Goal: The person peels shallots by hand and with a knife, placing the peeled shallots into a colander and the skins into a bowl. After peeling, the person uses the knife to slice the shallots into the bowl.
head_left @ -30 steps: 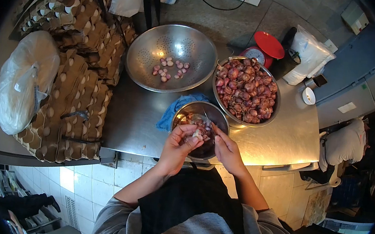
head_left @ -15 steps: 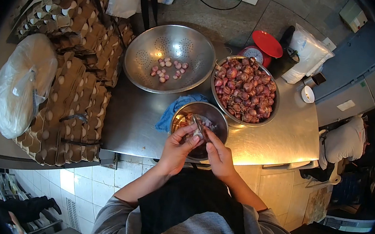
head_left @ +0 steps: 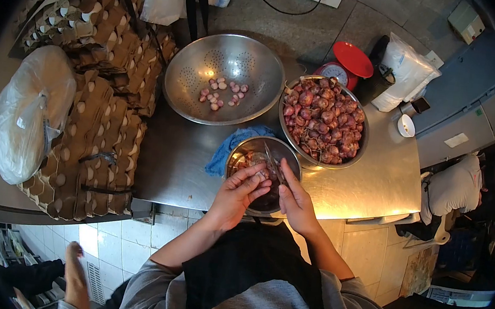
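Note:
Over a steel bowl (head_left: 296,172) my left hand (head_left: 237,190) pinches a small shallot (head_left: 264,175), partly hidden by the fingers. My right hand (head_left: 296,202) grips a small knife (head_left: 269,156), its blade angled up and away beside the shallot. Peel scraps show inside the bowl beneath both hands. Behind it stands a steel colander (head_left: 181,97) holding several peeled shallots (head_left: 214,96). To the right, a larger bowl (head_left: 362,146) is heaped with unpeeled red shallots (head_left: 324,120).
A blue cloth (head_left: 224,152) lies on the steel table (head_left: 168,171) by the bowl. Egg trays (head_left: 99,152) and a plastic bag (head_left: 28,115) fill the left. A red scale (head_left: 352,58) stands behind. Another person's arm (head_left: 75,275) shows at lower left, another person (head_left: 456,186) at right.
My right hand and the knife have drawn slightly away from the shallot, and the blade now points more upward. Another person's arm has appeared at the lower left.

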Demonstrator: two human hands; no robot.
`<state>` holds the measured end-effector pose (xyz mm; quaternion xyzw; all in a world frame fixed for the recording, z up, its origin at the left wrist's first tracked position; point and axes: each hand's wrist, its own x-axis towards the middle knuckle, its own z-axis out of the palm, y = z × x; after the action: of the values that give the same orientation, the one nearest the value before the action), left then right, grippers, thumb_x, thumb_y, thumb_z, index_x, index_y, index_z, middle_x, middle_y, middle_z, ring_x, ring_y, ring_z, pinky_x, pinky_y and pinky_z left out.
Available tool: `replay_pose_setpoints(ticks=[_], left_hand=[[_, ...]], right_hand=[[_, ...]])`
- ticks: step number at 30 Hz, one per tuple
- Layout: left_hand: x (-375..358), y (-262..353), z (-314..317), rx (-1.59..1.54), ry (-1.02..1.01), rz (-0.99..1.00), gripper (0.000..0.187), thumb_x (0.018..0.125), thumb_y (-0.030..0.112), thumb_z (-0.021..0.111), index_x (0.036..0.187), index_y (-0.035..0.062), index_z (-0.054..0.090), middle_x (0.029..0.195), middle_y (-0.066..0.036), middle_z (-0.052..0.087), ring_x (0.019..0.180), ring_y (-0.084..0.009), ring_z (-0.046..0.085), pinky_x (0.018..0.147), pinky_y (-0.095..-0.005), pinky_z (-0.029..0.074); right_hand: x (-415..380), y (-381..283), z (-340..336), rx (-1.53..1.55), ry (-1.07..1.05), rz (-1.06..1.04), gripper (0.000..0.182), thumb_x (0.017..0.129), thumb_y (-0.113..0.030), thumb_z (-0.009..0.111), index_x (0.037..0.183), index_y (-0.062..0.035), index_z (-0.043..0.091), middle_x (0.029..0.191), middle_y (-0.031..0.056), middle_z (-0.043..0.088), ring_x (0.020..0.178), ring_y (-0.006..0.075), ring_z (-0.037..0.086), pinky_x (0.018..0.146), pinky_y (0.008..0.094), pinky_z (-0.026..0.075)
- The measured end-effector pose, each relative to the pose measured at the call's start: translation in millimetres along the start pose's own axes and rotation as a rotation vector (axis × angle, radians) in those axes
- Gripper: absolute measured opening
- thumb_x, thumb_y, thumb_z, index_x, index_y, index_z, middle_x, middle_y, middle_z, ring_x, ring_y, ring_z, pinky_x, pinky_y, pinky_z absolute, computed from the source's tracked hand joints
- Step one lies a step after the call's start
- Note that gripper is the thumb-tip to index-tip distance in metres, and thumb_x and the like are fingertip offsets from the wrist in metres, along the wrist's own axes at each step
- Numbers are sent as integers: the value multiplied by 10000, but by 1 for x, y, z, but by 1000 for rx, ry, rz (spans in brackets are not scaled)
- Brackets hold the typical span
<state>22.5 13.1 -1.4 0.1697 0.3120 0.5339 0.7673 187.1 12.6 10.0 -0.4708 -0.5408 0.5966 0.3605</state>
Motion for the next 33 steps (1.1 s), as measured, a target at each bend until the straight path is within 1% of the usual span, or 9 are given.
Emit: replay_pose_setpoints(ticks=[1,6,10,13,16,20,25,30,33], left_hand=[[0,0,0,3,11,-1,302,877,94,484,1166,4,479,987,-82,568,943,-190,560,855,-306,458],[0,-1,-2,-2,4,-11,281,880,106,492,1142,6,496,1073,-76,551,947,-161,547,850,-297,446],[0,-5,-3,16,11,31,230,867,92,511,1087,29,535,1036,-57,575,922,-143,559,818,-284,450],[-2,-6,-2,51,13,49,230,859,93,524,1080,34,541,1005,-54,586,910,-146,566,809,-285,457],[-3,-7,-3,56,31,37,258,855,106,533,1100,26,529,997,-64,587,904,-155,570,811,-290,468],[-5,-4,0,44,-14,12,299,865,121,525,1137,0,498,1027,-85,571,925,-162,558,836,-294,464],[-6,-2,1,27,-6,3,309,878,132,502,1159,3,479,1029,-86,569,923,-171,559,833,-294,463],[-7,-1,4,-39,23,-11,282,879,121,499,1138,11,493,1016,-74,574,900,-167,563,826,-289,464],[-6,-7,1,-9,39,22,265,870,102,509,1121,15,505,1015,-69,572,888,-164,566,819,-285,468]], right_hand=[[-1,0,0,-3,-33,1,430,910,-146,429,1329,-126,333,1119,10,509,615,41,360,569,168,388],[-4,14,4,-140,-43,-74,434,905,-169,435,1325,-119,334,1200,87,503,821,154,559,693,246,447],[0,13,12,-356,52,-364,420,897,-189,449,1298,-95,368,1217,181,482,1114,265,487,882,292,393],[-5,6,10,-412,28,-245,415,895,-184,451,1289,-81,373,1184,206,496,1145,262,460,929,287,349],[-1,17,7,-322,40,-289,405,900,-183,444,1285,-74,378,1191,167,509,1082,242,515,878,279,390],[3,27,-5,-61,68,-13,398,909,-177,437,1293,-88,383,933,51,571,753,119,537,662,219,425],[-2,11,-4,81,51,-4,426,910,-182,444,1319,-107,354,711,-46,404,562,19,314,505,146,308],[-11,14,6,-138,-14,-110,466,901,-178,451,1330,-68,307,990,98,554,886,150,526,767,232,405],[-11,12,11,-227,-9,-193,468,895,-166,450,1321,-40,301,1218,195,474,1168,236,421,950,289,316]])
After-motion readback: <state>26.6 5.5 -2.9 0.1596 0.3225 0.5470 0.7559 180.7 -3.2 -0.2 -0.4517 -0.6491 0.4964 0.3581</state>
